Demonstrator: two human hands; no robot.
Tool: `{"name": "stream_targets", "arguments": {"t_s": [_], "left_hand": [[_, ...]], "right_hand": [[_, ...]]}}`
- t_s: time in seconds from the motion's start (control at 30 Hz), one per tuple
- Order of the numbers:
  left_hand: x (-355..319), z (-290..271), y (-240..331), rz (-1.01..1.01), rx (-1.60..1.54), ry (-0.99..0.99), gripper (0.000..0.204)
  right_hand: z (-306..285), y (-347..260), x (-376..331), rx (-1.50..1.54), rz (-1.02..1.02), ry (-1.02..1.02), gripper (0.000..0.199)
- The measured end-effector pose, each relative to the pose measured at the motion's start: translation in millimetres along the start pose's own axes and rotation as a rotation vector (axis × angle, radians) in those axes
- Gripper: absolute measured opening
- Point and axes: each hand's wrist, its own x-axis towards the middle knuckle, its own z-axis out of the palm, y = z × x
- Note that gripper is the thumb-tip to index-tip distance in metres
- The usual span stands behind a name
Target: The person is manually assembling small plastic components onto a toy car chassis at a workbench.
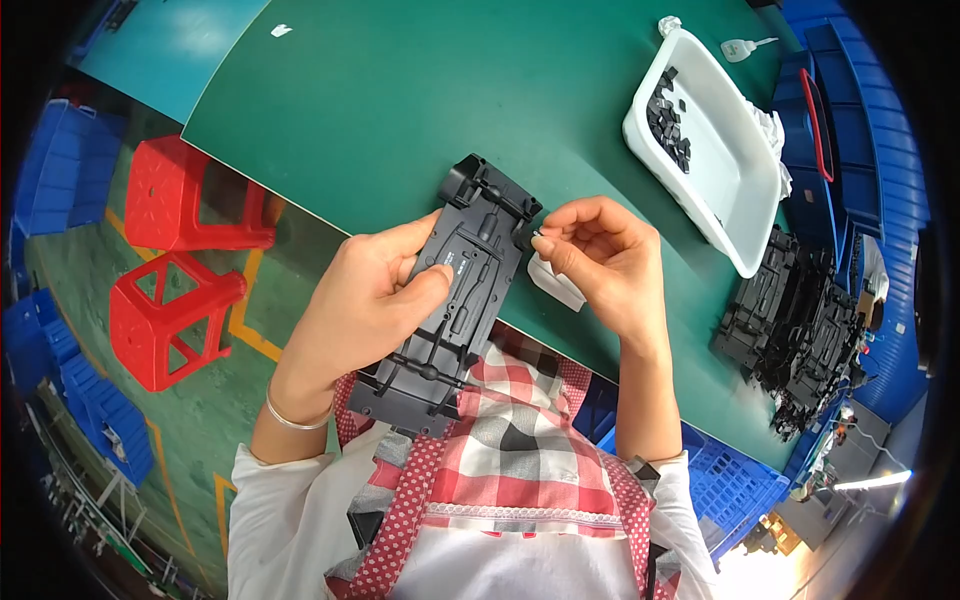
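A black plastic toy car chassis (462, 280) slants across the middle, moulded with axle and shaft shapes on the face I see. My left hand (385, 290) grips it along its left side, thumb lying across the top. Close to the chassis's upper right edge, my right hand (600, 250) is closed in a pinch of thumb and forefinger. A tiny piece shows at those fingertips, too small to name. Just below my right hand sits a small white box (556, 284), partly hidden by the hand.
On the green table (400, 100), a white tray (705, 215) at right holds small black pieces (667, 125). Beyond it lies a small white bottle (748, 47). Several black chassis (795, 330) are stacked at the right edge. Red stools (175, 320) stand on the floor at left.
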Motion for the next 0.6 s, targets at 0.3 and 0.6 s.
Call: {"name": "stream_targets", "arguments": {"t_s": [0.3,0.6], "left_hand": [[0.3,7.4,7.3,-0.003,-0.028,0.032,0.032],[0.8,4.7,6.2,0.009,0.052,0.012,0.03]], "right_hand": [[-1.7,5.3,-0.3,0.007,0.025,-0.01,0.01],[-1.6,6.0,-0.9,-0.063,-0.051,-0.005,0.009]]}}
